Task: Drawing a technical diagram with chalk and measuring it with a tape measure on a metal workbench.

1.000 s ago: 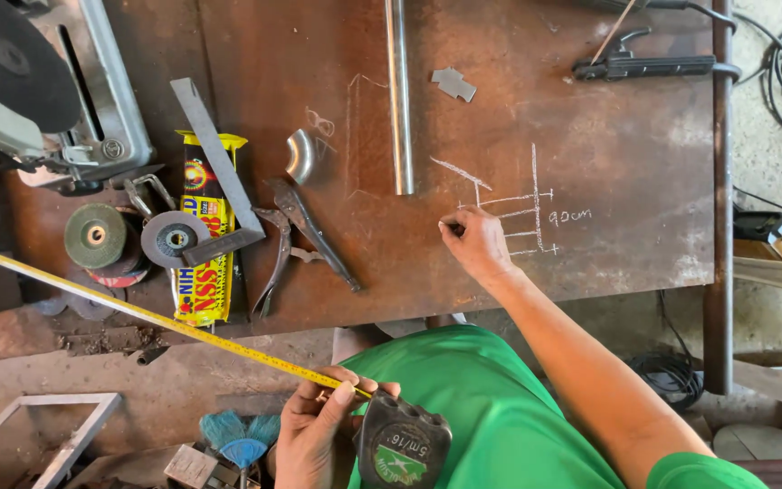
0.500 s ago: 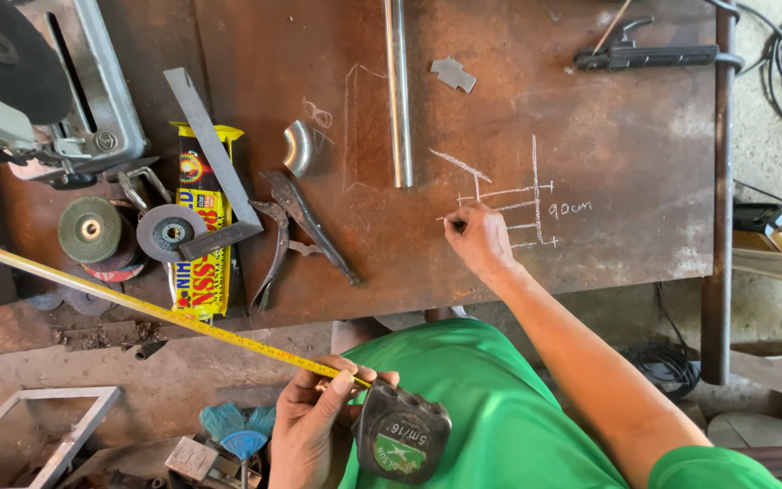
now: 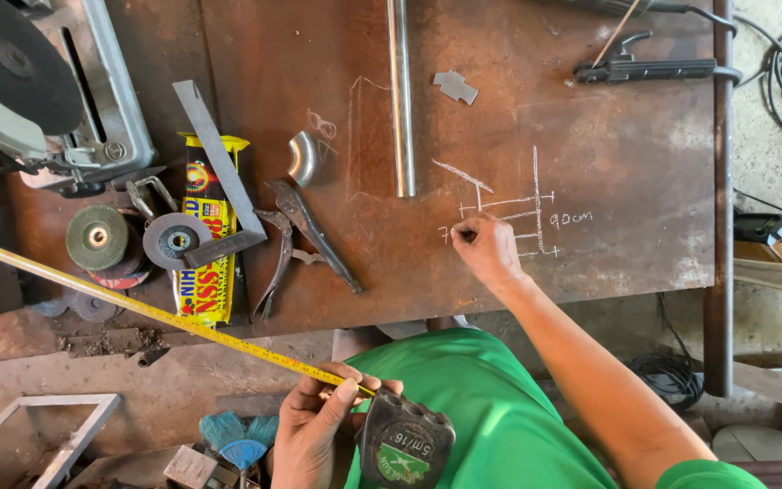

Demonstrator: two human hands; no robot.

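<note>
I see a wide rusty steel tabletop (image 3: pixel 626 154) filling most of the view, with chalk lines (image 3: pixel 509 204) drawn on its right half. At the upper left sits a chop saw (image 3: pixel 38 100) with its dark round blade. A long shiny metal tube (image 3: pixel 400 100) lies upright in the frame near the middle, just left of the chalk lines. A yellow tape measure blade (image 3: pixel 138 303) runs slanting from the left edge down to the tape measure case (image 3: pixel 405 444) at the bottom. A grey steel square (image 3: pixel 219 177) lies across a yellow packet (image 3: pixel 205 235), and beside them are two grinding discs (image 3: pixel 128 240). Locking pliers (image 3: pixel 305 240) lie just right of the packet, with a small bent pipe elbow (image 3: pixel 300 158) above them. A black clamp (image 3: pixel 644 68) rests near the top right.

My right hand (image 3: pixel 491 254) rests on the tabletop at the left end of the chalk lines, its grip pressed together; I take it to be on a bit of chalk, too small to make out. My left hand (image 3: pixel 319 435) is below the tabletop edge, its grip pinching the tape measure blade just where it leaves the case.
</note>
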